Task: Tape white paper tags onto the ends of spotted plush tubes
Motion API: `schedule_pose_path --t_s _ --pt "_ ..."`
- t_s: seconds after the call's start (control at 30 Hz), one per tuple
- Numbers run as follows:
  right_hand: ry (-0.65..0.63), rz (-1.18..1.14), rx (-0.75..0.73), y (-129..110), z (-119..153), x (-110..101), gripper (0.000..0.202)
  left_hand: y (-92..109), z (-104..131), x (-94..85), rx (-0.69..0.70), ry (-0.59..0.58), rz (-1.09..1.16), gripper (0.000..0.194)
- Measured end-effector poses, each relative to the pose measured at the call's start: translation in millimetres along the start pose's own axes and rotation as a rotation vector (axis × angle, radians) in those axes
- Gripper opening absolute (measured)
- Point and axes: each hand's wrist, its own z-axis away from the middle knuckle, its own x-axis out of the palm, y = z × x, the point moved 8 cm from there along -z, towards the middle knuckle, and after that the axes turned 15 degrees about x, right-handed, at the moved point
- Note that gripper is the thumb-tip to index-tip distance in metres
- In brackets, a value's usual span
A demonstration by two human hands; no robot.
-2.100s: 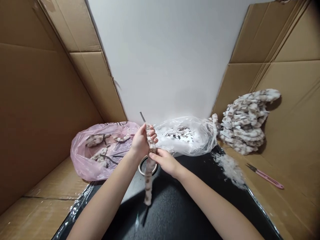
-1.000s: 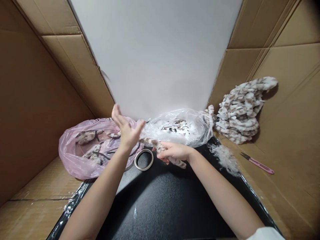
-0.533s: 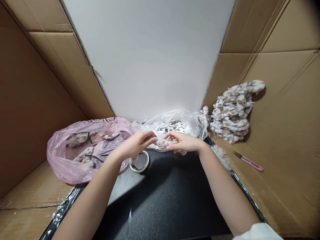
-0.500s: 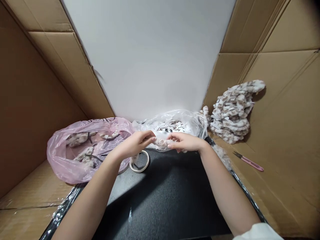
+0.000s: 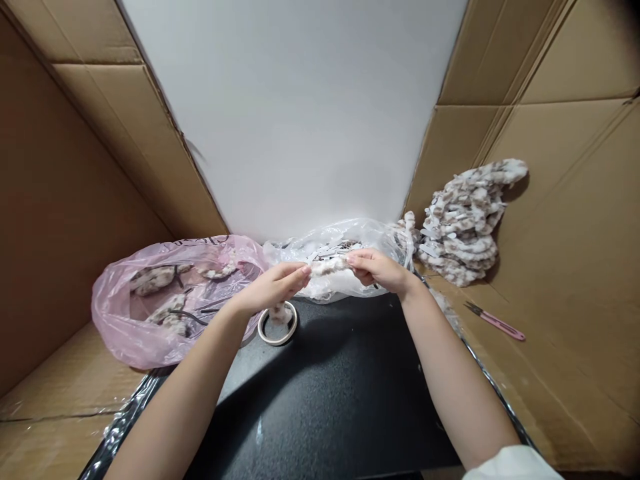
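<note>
A fuzzy white and brown strip (image 5: 327,267) is stretched level between my two hands. My left hand (image 5: 281,285) pinches its left end, and some of the same fluff hangs below that hand over a roll of tape (image 5: 278,324). At the other end, my right hand (image 5: 376,268) grips the strip between thumb and curled fingers. Just behind and beneath the strip lies a clear plastic bag (image 5: 390,237) holding small white flat pieces.
On the left, a pink plastic bag (image 5: 117,327) holds fuzzy pieces and dark strips. A heap of fuzzy strips (image 5: 463,223) leans on the right cardboard. Pink-handled snips (image 5: 495,320) lie at the right. The black surface (image 5: 330,393) spans the front.
My right hand has moved up and slightly right, and its fingers are more curled. The fuzzy strip is now pulled straighter and raised between my hands.
</note>
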Motion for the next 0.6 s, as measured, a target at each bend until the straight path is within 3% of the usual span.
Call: schedule_pose_path --t_s 0.17,0.3,0.6 --pt "-0.016 -0.155 0.007 4.9 -4.4 -5.3 0.037 -19.5 3.9 -6.1 -0.152 0.037 0.316 0.032" --pt "0.004 -0.225 0.021 7.2 -5.6 -9.5 0.034 -28.3 2.7 -7.0 -0.185 0.072 0.427 0.032" --pt "0.206 -0.264 0.006 12.6 -10.1 -32.7 0.037 -27.5 0.1 -16.8 -0.220 0.133 0.631 0.030"
